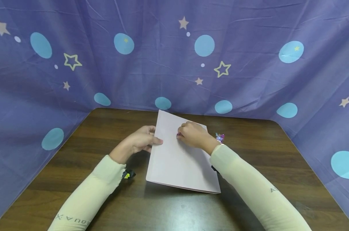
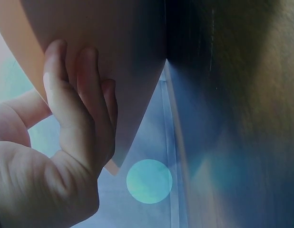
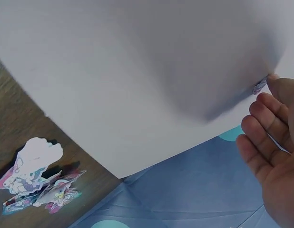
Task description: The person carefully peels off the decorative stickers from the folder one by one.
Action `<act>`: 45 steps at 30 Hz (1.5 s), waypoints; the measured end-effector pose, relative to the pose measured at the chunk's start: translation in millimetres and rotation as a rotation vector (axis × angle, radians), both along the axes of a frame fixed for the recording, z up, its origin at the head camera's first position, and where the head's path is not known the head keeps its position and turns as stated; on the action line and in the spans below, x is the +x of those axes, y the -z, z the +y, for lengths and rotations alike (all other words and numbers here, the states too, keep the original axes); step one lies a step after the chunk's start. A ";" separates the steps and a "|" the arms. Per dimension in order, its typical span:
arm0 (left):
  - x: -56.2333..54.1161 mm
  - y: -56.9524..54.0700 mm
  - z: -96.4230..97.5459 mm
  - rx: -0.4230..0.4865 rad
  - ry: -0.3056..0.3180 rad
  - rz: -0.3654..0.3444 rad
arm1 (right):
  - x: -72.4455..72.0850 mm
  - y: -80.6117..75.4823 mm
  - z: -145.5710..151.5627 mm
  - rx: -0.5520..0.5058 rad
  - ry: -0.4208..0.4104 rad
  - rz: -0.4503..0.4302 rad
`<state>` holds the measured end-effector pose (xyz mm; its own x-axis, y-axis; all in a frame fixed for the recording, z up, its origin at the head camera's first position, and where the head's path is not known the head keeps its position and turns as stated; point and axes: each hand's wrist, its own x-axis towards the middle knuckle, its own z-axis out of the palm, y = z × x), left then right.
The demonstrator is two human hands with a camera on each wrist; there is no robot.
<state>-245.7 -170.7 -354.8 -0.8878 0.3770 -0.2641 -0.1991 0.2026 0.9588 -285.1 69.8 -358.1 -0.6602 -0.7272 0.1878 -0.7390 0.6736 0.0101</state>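
A folded white sheet of card (image 1: 174,163) stands tilted over the table, its left edge raised. My left hand (image 1: 141,140) grips that edge, with the thumb on the upper face and the other fingers (image 2: 71,104) spread against the underside in the left wrist view. Above the card's upper half, my right hand (image 1: 194,134) pinches a small colourful sticker (image 3: 259,86) between thumb and forefinger. The sticker is close to the white surface; whether it touches cannot be told. Its picture is mostly hidden by the fingers.
Several shiny cut-out stickers (image 3: 40,178) lie in a loose pile on the brown wooden table (image 1: 105,134), just beyond the card's right edge. A blue curtain (image 1: 162,64) with stars and dots hangs behind the table.
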 end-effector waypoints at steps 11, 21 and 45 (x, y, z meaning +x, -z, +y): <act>-0.5 0.5 -0.2 -0.007 -0.001 0.007 | 2.1 0.9 -5.6 0.028 0.023 0.010; 0.4 1.1 -0.1 -0.007 0.004 0.006 | 2.8 -1.3 -4.5 -0.009 0.034 -0.046; 0.3 -0.3 0.3 -0.007 0.003 0.005 | -7.8 10.4 17.0 -0.298 0.012 -0.157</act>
